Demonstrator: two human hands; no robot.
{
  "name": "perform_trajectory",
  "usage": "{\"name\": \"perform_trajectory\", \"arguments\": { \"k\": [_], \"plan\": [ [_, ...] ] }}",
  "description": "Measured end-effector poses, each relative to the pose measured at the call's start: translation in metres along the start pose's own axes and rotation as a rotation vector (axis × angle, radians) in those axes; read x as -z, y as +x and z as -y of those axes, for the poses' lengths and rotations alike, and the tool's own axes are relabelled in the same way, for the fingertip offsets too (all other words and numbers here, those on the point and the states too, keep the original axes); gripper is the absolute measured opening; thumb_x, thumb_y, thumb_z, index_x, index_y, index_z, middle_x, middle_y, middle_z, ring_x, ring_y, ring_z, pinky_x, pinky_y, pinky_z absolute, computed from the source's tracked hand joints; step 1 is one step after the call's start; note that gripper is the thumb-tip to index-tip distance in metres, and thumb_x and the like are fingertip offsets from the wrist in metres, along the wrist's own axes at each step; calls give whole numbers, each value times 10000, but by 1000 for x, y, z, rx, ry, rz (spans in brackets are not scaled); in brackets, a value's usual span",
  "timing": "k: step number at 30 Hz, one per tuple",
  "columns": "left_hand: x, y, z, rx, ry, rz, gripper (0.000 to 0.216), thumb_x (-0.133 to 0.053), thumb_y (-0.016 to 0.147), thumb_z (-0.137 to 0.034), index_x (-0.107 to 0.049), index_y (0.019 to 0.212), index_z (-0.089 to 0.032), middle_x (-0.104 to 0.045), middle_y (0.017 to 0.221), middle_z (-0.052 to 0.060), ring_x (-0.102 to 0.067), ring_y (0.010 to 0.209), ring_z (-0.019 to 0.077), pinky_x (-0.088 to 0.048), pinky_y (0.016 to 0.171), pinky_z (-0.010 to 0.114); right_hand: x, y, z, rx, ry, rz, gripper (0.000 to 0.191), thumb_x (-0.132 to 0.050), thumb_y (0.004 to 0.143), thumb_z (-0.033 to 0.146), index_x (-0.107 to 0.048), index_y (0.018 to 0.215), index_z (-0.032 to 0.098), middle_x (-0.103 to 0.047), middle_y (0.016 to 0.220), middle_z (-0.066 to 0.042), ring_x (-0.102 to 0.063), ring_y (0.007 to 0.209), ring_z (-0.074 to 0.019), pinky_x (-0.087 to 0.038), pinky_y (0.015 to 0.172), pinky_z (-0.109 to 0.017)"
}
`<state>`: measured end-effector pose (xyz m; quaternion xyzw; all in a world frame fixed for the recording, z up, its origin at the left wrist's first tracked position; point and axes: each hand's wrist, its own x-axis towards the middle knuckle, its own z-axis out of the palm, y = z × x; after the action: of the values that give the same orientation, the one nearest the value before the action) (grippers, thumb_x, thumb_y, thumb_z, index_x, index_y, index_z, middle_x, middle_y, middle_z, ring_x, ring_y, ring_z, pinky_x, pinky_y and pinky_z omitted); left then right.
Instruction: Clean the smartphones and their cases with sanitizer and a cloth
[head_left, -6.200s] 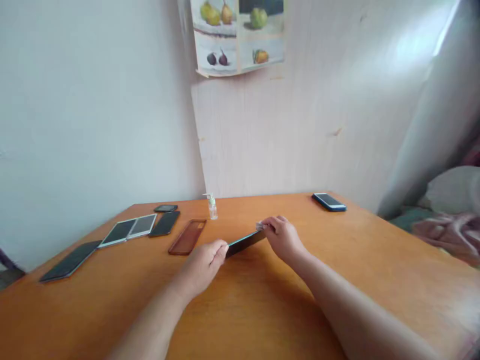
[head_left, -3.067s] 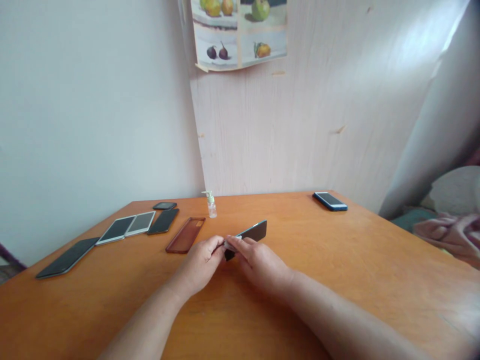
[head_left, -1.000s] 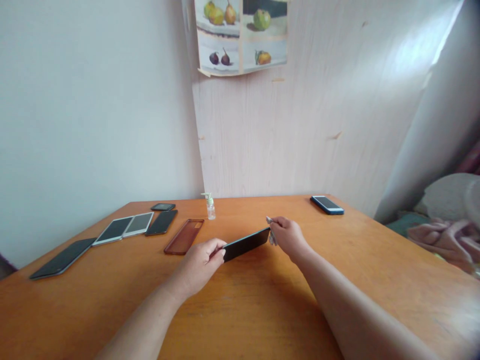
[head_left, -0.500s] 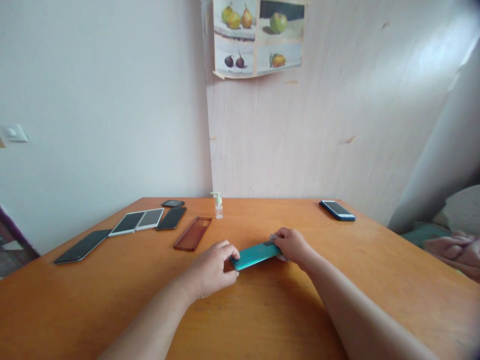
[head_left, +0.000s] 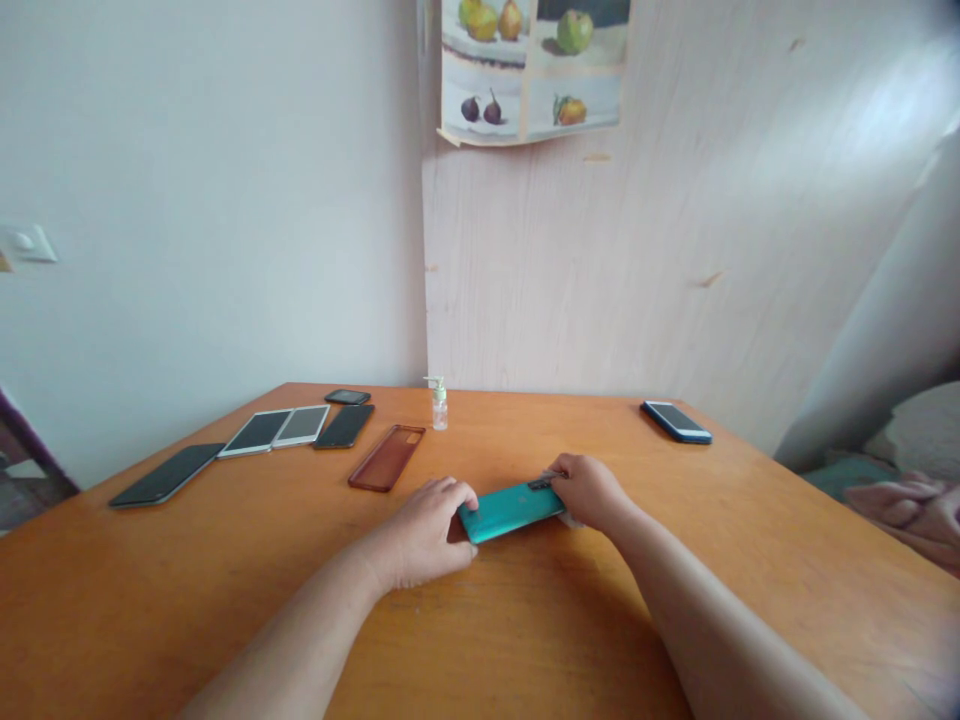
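A teal smartphone (head_left: 510,511) is held just above the table with its back up, its dark camera block at the right end. My left hand (head_left: 424,535) grips the left end, thumb and fingers on opposite edges. At the right end my right hand (head_left: 592,492) is closed over the edge, pinching a whitish cloth (head_left: 571,520) against the phone. Most of that cloth is hidden by my fingers. Beyond my left hand lies a reddish-brown see-through phone case (head_left: 387,460), flat on the wood.
Several phones lie at the left of the wooden table (head_left: 495,640), among them a black phone (head_left: 169,475) and a white-framed phone (head_left: 257,433). A small pump bottle (head_left: 439,408) stands at the back. Far right is a dark-blue-cased phone (head_left: 676,422). Another person's hands (head_left: 904,505) show beyond the right edge.
The phone's back has tipped to show more of its teal face and camera block. Less of the cloth shows at my right fingers. The view has shifted slightly.
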<state>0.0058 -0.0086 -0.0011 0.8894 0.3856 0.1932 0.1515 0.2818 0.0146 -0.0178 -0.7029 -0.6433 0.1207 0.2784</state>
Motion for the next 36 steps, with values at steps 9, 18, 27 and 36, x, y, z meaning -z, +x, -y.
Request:
{"name": "perform_trajectory", "arguments": {
  "k": [9,18,27,36],
  "plan": [
    [-1,-1,-1,0,-17,-13,341,-653,664,-209,-587,998,-227,-598,1014,44,-557,986,247,-443,863,350,10,3,4,78,23,-143,259,-499,809,165,-699,970,202,-725,872,-41,-638,823,-183,-411,673,-254],
    [1,-2,-3,4,-32,-11,326,-708,656,-269,-620,968,-234,-600,1005,43,-555,1000,253,-444,864,339,-7,-6,15,141,190,-161,172,-543,781,276,-672,877,214,-694,756,-5,-624,732,-178,-418,638,-256],
    [-6,1,-3,30,-14,-68,513,-792,613,-453,-615,1041,-232,-609,1050,66,-555,1022,278,-430,866,355,-26,-7,11,124,330,-153,218,-515,863,390,-617,882,198,-649,717,-11,-586,634,-153,-403,551,-233],
    [-10,2,1,19,-15,-108,506,-796,610,-453,-606,1021,-228,-615,1011,60,-568,983,275,-429,826,354,6,-16,18,326,-179,100,178,-524,808,164,-689,756,205,-619,828,-39,-582,765,-160,-398,679,-249]
  ]
}}
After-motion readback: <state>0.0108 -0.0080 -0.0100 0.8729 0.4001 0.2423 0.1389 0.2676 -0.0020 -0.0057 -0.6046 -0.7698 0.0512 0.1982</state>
